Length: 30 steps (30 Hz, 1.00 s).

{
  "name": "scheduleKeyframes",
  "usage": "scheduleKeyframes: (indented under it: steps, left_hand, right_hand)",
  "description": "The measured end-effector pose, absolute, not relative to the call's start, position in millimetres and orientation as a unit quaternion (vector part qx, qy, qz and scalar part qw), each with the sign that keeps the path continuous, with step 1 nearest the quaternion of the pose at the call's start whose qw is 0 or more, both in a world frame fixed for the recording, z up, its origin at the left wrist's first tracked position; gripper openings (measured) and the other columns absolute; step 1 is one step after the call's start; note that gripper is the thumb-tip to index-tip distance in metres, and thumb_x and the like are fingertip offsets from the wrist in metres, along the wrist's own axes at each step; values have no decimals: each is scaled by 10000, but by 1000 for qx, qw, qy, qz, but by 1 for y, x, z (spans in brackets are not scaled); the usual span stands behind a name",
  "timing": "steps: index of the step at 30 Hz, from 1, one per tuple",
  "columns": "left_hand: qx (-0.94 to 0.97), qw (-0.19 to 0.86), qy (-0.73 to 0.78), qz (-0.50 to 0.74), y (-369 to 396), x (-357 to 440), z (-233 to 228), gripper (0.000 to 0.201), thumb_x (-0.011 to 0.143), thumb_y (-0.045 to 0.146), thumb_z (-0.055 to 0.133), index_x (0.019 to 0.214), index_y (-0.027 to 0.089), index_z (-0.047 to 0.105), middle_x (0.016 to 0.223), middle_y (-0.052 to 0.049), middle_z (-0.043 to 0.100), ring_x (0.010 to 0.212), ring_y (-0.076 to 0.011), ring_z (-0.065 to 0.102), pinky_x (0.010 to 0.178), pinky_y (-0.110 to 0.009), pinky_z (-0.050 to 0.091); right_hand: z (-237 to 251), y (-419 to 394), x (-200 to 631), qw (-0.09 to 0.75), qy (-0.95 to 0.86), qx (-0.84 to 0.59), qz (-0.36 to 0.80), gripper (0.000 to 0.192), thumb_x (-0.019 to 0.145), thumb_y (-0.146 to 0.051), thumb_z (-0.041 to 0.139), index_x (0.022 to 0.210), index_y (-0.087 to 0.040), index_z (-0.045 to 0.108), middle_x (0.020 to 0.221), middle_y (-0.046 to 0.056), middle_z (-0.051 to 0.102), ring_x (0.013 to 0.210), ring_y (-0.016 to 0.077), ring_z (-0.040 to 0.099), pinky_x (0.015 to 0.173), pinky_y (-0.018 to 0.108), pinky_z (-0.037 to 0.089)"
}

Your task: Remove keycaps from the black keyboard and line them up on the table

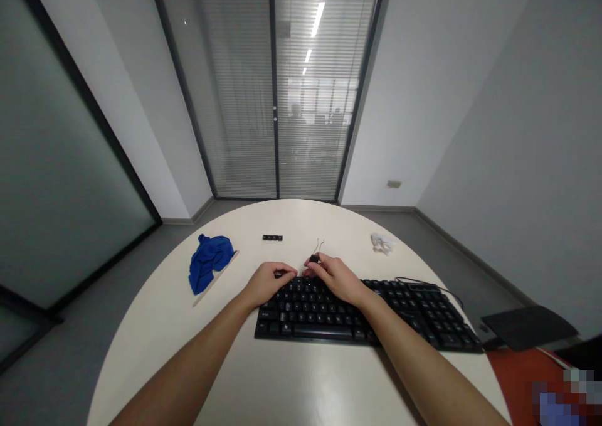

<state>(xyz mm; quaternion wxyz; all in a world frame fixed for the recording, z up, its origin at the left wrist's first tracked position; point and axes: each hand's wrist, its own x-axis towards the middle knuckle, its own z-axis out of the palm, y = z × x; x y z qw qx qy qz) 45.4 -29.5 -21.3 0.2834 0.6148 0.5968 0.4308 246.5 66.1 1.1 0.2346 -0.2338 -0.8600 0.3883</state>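
Observation:
A black keyboard (324, 330) lies across the table in front of me, its left part between my forearms. My right hand (341, 278) is over its back edge, thumb and fingers pinched on a small black piece (314, 258) about the size of a key. Two thin bent wires (318, 246) show just beyond that piece; whether they join it I cannot tell. At the keyboard's back left edge is my left hand (270, 282), thumb and forefinger brought together near the top row. What lies between those fingertips, if anything, is too small to make out.
Several black keycaps (273, 238) stand in a row farther back. To the left lie a crumpled blue cloth (209, 260) and a thin pale stick (216, 278). Crumpled white material (382, 244) sits at the back right. The keyboard's cable (435, 284) curves near the round table's (301, 213) right edge.

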Motion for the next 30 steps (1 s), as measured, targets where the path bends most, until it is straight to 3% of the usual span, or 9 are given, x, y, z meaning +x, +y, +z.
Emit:
scheduleKeyframes:
  steps: [17, 22, 30]
  left_hand:
    - [618, 265, 590, 447, -31, 46, -22, 192, 847, 330, 641, 898, 184, 754, 929, -45, 761, 901, -208, 689, 872, -320, 503]
    - [631, 253, 578, 452, -33, 47, -23, 244, 804, 333, 708, 994, 182, 719, 916, -45, 749, 879, -196, 687, 858, -314, 515]
    - [647, 232, 567, 453, -33, 47, -23, 218, 808, 331, 716, 983, 201, 720, 939, -33, 745, 888, -188, 684, 852, -303, 518]
  right_hand:
    - [-11, 72, 241, 303, -733, -244, 558, 377, 900, -527, 564, 995, -164, 606, 891, 97, 756, 829, 215, 727, 792, 365, 576]
    - [-7, 69, 239, 342, -700, -242, 578, 435, 862, -526, 619, 1078, -150, 644, 983, 117, 754, 919, 223, 721, 877, 390, 562]
    - [-4, 58, 235, 318, -714, -215, 585, 448, 851, -486, 648, 1136, -143, 685, 1023, 111, 745, 952, 240, 706, 858, 403, 578]
